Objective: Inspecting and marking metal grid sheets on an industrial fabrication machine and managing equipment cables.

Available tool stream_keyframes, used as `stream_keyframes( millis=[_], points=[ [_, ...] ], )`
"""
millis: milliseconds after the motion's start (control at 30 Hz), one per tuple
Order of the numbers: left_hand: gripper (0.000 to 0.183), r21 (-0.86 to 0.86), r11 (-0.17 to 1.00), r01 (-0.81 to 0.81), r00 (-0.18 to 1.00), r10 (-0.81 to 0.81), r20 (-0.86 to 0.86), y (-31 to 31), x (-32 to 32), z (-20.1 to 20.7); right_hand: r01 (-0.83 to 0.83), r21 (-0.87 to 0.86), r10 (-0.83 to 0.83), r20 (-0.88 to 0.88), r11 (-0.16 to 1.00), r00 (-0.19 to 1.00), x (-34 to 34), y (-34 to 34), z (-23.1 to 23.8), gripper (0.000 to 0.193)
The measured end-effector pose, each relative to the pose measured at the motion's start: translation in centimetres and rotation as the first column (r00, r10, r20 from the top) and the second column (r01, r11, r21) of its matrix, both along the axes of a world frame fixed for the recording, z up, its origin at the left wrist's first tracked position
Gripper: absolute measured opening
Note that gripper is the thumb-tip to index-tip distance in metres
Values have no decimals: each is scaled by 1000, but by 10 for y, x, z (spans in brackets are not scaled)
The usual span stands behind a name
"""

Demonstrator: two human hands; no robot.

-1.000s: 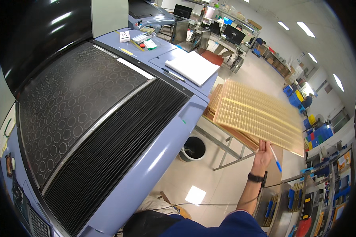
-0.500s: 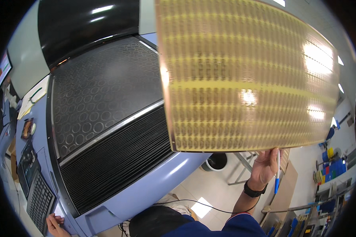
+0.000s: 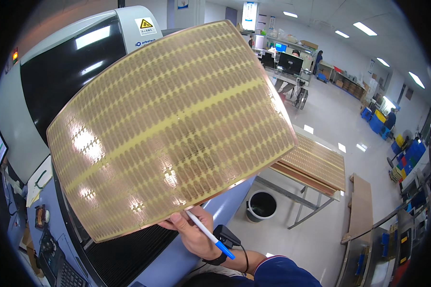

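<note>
While your right hand point(image 3: 195, 233) grips panel point(image 3: 177, 126) and pen point(image 3: 209, 233), a bucket point(image 3: 252, 216) sits lower centre-right, its inside dark; your left hand's grip I can't tell.

Bare right hand point(image 3: 195, 235), black strap point(image 3: 217, 259) around the wrist, short dark-blue fabric sleeve point(image 3: 283, 272), thin red-and-white trim point(image 3: 273, 257) along its hem

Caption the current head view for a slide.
Right hand holding a patterned panel by its lower edge, with a white-and-blue pen in the same hand, before a blue machine.
</note>
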State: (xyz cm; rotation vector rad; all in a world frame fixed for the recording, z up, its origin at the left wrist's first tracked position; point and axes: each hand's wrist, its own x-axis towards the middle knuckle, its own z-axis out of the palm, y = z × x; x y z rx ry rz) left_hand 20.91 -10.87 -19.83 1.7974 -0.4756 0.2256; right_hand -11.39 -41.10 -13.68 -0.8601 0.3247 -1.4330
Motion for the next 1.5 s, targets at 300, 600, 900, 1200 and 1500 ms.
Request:
stream_keyframes(
  millis=[300, 600, 900, 1200, 1500],
  points=[
    [42, 126, 974, -187, 982, 189, -8, -8, -12, 8, -276, 236, 285, -3, 932, 959, -5, 9, 13, 31],
    [26, -171, 985, 2, 1000, 3, 28, -11, 10, -20, -352, 5, 346, -198, 936, 917, 14, -1, 56, 61],
    [28, -206, 978, -25, 998, 37, 57, -14, 4, -15, -418, -680, -548, -733, 602, 403, 139, -199, 16, 46],
    [27, -192, 980, -55, 998, 57, 2, -9, 1, -11, -645, -477, -572, -817, 597, 74, 125, -160, -25, 38],
    [21, -150, 973, -175, 982, 182, 39, -16, -8, 2, -747, -382, -486, -869, 545, 90, 113, -102, -4, 45]
  ],
)
